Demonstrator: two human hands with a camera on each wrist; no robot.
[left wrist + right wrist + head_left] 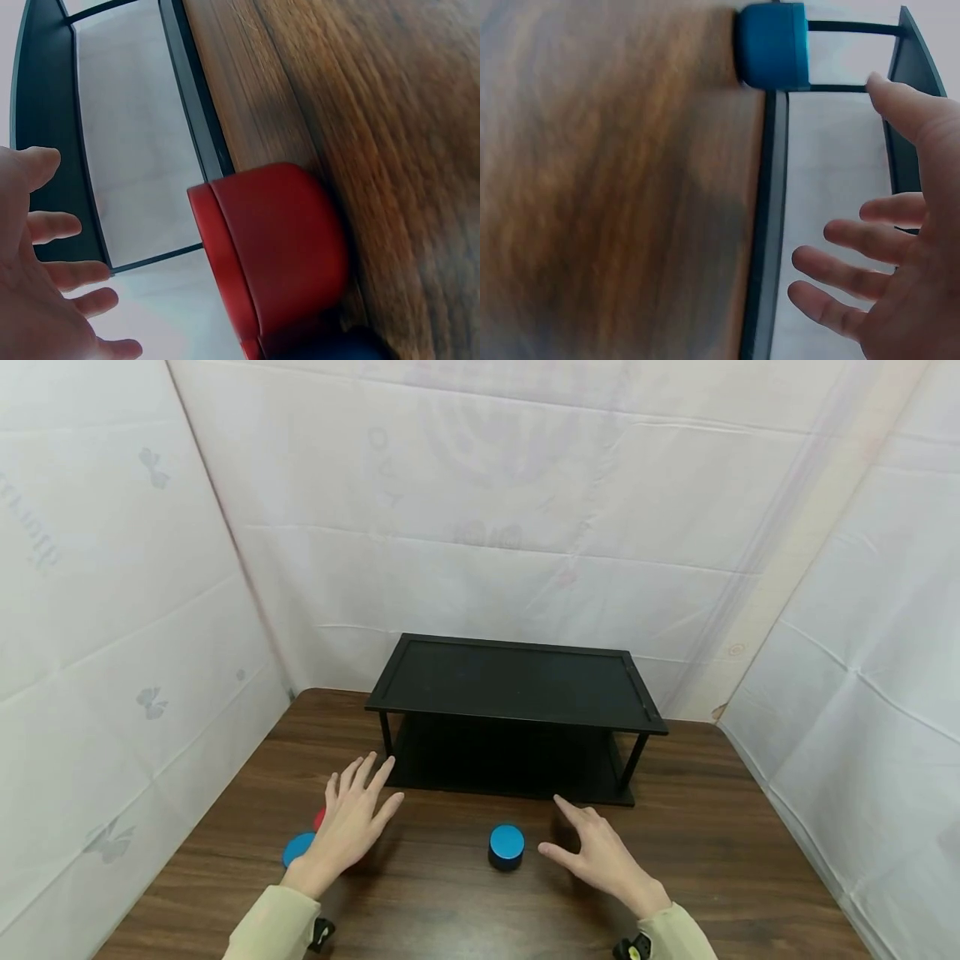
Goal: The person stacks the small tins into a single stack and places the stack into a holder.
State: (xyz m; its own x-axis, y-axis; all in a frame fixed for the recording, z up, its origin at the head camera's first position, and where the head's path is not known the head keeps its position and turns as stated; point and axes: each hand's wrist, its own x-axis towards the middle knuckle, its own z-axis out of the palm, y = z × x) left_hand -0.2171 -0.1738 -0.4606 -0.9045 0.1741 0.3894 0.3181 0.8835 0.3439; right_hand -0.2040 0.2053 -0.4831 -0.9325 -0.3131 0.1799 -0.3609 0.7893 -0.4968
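Note:
My left hand (348, 827) hovers with spread fingers over the table's left side, holding nothing. Partly hidden behind it in the head view are a red round container (277, 244) and a blue-lidded round container (298, 847). Another blue round container (507, 847) stands upright on the table between my hands; the right wrist view shows this blue container (772, 46) from the side. Just right of it is my right hand (600, 858), its thumb toward the container and its index finger extended, with nothing in its grasp.
A black two-tier rack (517, 685) stands at the back of the brown wooden table (450, 893), its lower shelf (502, 760) under the top panel on thin posts. White sheeting (480, 527) hangs behind and along both sides.

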